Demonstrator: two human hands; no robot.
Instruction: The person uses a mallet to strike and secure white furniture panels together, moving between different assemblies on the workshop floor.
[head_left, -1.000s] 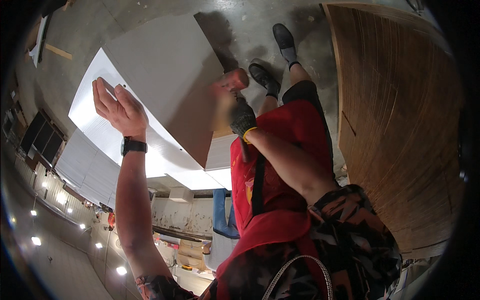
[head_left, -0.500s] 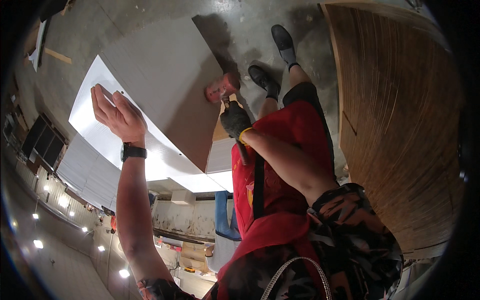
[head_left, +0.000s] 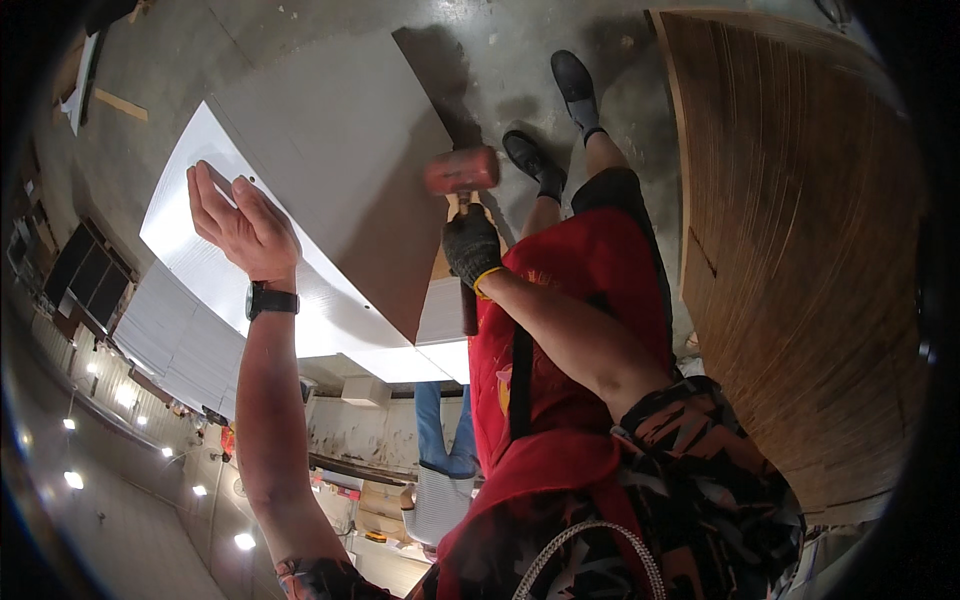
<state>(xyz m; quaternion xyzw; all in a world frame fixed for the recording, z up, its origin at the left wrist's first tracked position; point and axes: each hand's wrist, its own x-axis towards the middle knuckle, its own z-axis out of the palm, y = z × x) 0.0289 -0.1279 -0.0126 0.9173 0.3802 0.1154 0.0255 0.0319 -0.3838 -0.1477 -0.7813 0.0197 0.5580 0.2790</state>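
Note:
My right hand (head_left: pixel 470 247), in a dark glove with a yellow cuff, is wrapped round the handle of a mallet (head_left: pixel 462 171). Its red cylindrical head is up beyond the fist, over the near right side of a large grey-and-white panelled box (head_left: pixel 330 170), apart from it as far as I can see. Bare and with a black watch on the wrist, my left hand (head_left: pixel 240 232) lies at the box's edge, on or just over the bright white face (head_left: pixel 325 300). Its fingers are stretched out, the thumb apart. Small dark holes dot the white face along that edge.
To the right stands a large brown wood-grain panel (head_left: pixel 790 250). Below me are my black shoes (head_left: pixel 530 155) on the concrete floor (head_left: pixel 500 50). Another person in blue trousers (head_left: pixel 432 430) stands beyond the box. A wood strip (head_left: pixel 121 104) lies at the far left.
The mallet has turned in my right hand's swing, its head now more level and slightly to the right. My left hand stays in nearly the same place on the box.

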